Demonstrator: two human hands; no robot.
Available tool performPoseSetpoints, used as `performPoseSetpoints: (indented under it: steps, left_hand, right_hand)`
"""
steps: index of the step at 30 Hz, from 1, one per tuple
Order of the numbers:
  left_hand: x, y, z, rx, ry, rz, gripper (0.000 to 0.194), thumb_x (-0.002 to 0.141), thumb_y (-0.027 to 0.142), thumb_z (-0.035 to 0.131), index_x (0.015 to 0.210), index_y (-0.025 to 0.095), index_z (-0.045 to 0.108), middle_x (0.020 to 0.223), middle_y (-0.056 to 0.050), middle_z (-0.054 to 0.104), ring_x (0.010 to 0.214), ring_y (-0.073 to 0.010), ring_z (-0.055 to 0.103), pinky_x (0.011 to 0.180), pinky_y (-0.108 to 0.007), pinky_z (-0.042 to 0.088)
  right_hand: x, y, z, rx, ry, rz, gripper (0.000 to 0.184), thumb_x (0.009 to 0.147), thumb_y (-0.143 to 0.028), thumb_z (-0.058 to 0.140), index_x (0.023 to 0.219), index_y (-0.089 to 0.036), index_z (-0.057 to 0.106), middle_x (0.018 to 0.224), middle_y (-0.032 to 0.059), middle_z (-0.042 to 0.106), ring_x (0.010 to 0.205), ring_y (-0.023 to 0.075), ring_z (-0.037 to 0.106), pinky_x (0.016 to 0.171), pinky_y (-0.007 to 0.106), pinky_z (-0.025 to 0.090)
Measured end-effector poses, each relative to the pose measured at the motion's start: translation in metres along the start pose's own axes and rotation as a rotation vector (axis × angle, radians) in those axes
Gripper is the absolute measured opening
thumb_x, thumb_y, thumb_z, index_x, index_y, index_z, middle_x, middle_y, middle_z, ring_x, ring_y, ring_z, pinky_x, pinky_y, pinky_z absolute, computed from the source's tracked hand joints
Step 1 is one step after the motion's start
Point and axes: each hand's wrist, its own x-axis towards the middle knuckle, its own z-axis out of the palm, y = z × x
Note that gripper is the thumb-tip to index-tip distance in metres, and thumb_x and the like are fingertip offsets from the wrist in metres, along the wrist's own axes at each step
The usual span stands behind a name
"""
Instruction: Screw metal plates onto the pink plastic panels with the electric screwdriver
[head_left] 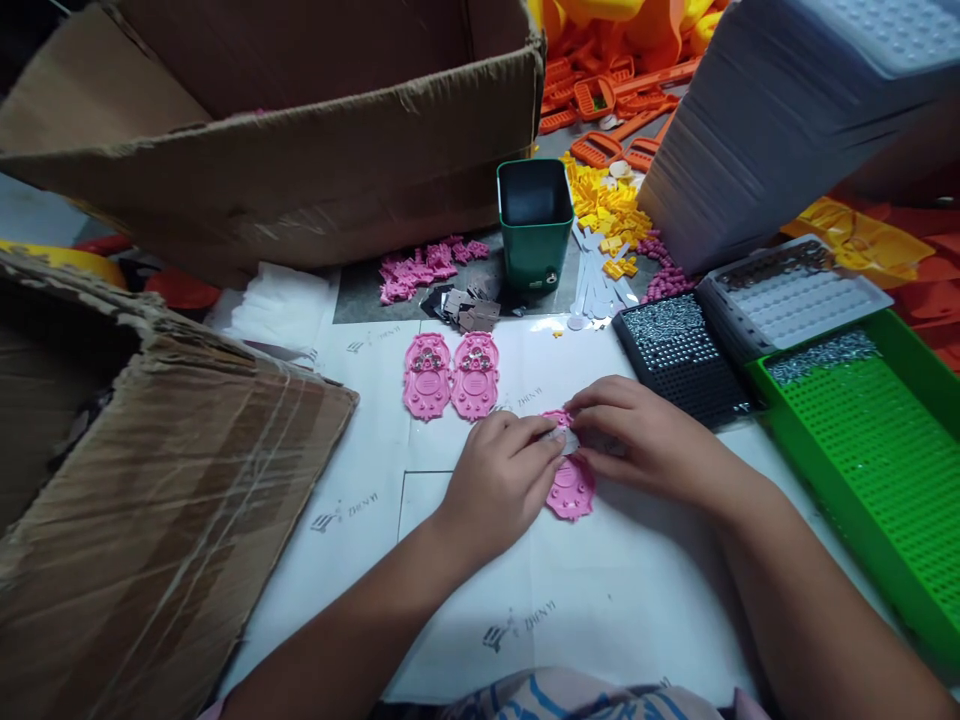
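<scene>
A pink plastic casing half point(572, 497) lies on the white sheet in front of me, its upper part covered by my fingers. My left hand point(504, 480) is closed at its left side, thumb and fingertips pinching a small greyish plate point(564, 440) over the casing. From the right, my right hand point(649, 435) curls round the casing, forefinger at its top and thumb at its side. Two more pink casing halves, a left one point(427, 385) and a right one point(475, 385), lie side by side with small metal pieces set in them.
A dark green bin point(535, 250) stands behind, between pink parts point(427, 268), grey plates point(469, 308) and yellow parts point(611, 205). Cardboard boxes, one at left point(202, 500), one behind point(337, 170), flank the sheet. At right are a black screw tray point(686, 385) and green tray point(877, 470).
</scene>
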Motion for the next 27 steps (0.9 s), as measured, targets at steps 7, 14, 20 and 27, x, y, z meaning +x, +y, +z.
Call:
performPoseSetpoints:
  steps: [7,14,20,27]
  left_hand:
    - [0.0013,-0.0014,0.0018,-0.008,0.029,-0.002,0.015,0.087,0.016,0.059,0.099,0.018,0.068,0.101,-0.007,0.069,0.086,-0.0202,0.056,0.075,-0.037,0.048]
    - [0.0009,-0.0036,0.0038,-0.028,0.017,0.005,0.015,0.087,0.014,0.058,0.099,0.018,0.066,0.103,-0.007,0.068,0.087,-0.0204,0.057,0.075,-0.038,0.048]
    - [0.0014,-0.0034,0.0026,-0.016,-0.023,0.024,0.017,0.087,0.012,0.058,0.102,0.016,0.065,0.107,-0.007,0.067,0.089,-0.0212,0.055,0.075,-0.039,0.047]
    - [0.0045,-0.0057,0.0016,0.004,-0.040,0.068,0.016,0.089,0.012,0.054,0.100,0.017,0.063,0.106,-0.009,0.066,0.089,-0.0211,0.056,0.075,-0.038,0.048]
  right_hand:
    - [0.0006,0.0007,-0.0005,0.010,-0.012,0.015,0.011,0.083,-0.020,0.061,0.093,-0.015,0.064,0.102,0.0115,0.066,0.098,0.0243,0.058,0.084,0.040,0.049]
    - [0.0007,0.0009,-0.0004,0.016,0.007,0.008,0.012,0.083,-0.021,0.062,0.093,-0.016,0.065,0.102,0.0123,0.066,0.099,0.0241,0.058,0.085,0.040,0.050]
    - [0.0003,0.0033,0.0009,0.032,0.000,0.012,0.012,0.083,-0.020,0.063,0.092,-0.014,0.065,0.102,0.0125,0.065,0.098,0.0240,0.058,0.085,0.040,0.049]
    - [0.0033,0.0019,-0.0014,0.044,0.007,0.017,0.009,0.083,-0.021,0.063,0.086,-0.013,0.066,0.099,0.0124,0.067,0.095,0.0231,0.059,0.084,0.038,0.050]
